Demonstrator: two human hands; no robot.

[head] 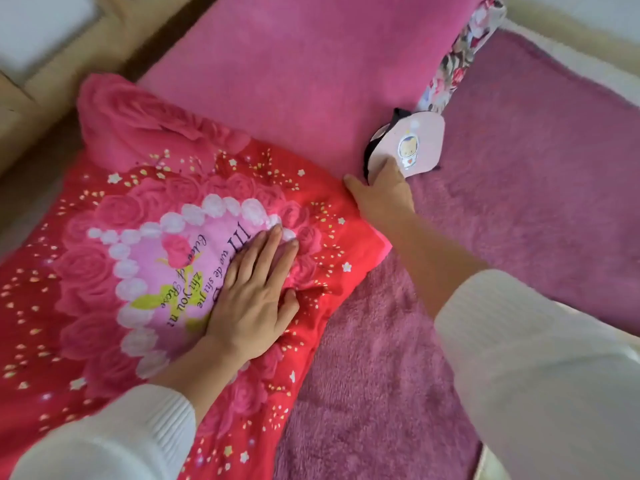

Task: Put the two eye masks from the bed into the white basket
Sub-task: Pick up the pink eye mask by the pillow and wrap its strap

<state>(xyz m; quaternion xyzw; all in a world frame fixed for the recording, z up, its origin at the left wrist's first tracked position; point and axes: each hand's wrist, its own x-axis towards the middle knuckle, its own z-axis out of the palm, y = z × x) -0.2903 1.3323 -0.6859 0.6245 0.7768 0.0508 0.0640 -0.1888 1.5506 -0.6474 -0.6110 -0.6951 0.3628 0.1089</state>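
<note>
Nearest, two white sleeves (pixel 519 358) reach in from the lower edge. The left hand (pixel 251 299) lies flat on a red rose-printed pillow (pixel 104 271), fingers (pixel 263 251) spread and straight, holding nothing. To the right of the pillow, a purple fleece blanket (pixel 536 202) covers the bed. Farther out, the right hand (pixel 381 192) grips the near edge of a pale pink eye mask (pixel 420 140) (a small cartoon figure printed on it, black trim behind), thumb stretched to the left, the other fingers hidden beneath. The mask sits where the purple blanket meets a pink blanket (pixel 294 64). Beyond it lies floral fabric (pixel 460 50).
</note>
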